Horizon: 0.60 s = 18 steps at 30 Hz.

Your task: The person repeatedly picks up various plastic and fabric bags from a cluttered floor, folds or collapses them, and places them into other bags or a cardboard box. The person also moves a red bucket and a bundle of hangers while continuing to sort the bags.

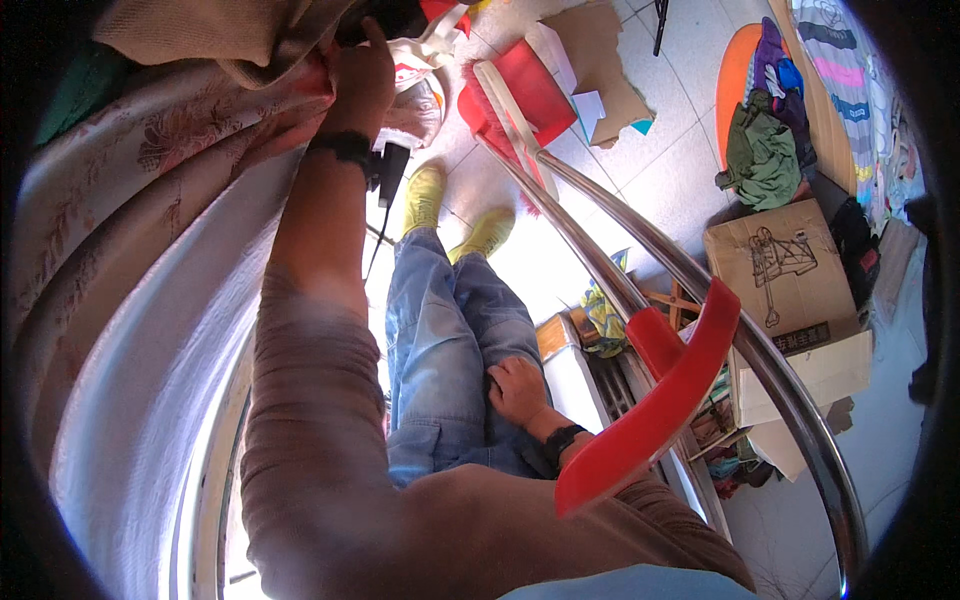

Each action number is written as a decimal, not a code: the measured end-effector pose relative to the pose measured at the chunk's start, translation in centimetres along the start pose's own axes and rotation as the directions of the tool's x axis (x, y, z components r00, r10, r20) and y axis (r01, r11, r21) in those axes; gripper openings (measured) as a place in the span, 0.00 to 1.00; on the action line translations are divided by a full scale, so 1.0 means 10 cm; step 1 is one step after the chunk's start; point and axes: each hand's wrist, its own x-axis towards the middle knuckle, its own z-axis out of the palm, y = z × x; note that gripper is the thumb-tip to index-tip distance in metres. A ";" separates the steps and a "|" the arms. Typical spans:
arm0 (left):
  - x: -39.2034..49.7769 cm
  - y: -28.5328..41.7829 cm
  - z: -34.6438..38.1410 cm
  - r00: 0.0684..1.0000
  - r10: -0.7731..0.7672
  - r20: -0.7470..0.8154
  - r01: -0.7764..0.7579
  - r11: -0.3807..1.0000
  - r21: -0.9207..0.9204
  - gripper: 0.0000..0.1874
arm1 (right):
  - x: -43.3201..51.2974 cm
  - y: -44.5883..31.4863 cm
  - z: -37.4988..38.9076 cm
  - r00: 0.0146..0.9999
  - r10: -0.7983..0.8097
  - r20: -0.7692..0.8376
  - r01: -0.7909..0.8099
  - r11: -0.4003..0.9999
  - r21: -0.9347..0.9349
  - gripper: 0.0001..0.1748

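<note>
My left hand reaches up beside a hanging floral curtain, one finger extended. Its fingers are partly lost against a dark object and a brown knitted cloth, so what they touch is unclear. A black band with a small dark device is strapped to that wrist, a thin cable trailing down. My right hand rests on the thigh of my blue jeans, holding nothing visible. To its right, close to the camera, is a red plastic handle piece on metal poles.
The poles lead to a broom head and red dustpan on the tiled floor. Torn cardboard lies beyond. At the right are a cardboard box, an orange stool or basin with clothes, and patterned fabric.
</note>
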 end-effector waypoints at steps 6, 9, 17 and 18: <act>-0.19 -0.14 0.23 0.985 -0.052 0.163 0.096 0.956 -0.276 0.18 | 0.00 -0.02 0.00 1.000 0.008 0.000 -0.008 1.000 0.016 0.12; -0.29 -0.17 0.21 1.000 0.016 -0.012 -0.018 0.986 -0.165 0.09 | 0.01 -0.06 0.00 1.000 0.014 -0.022 -0.014 1.000 0.024 0.11; -0.64 -0.02 0.15 0.759 0.575 -0.306 -0.632 0.763 -0.133 0.10 | 0.04 -0.10 -0.01 1.000 0.018 -0.019 -0.017 1.000 0.020 0.11; -0.71 0.01 0.15 0.794 0.579 -0.187 -0.605 0.782 -0.149 0.09 | 0.05 -0.10 -0.01 0.999 0.012 -0.029 -0.012 1.000 0.015 0.11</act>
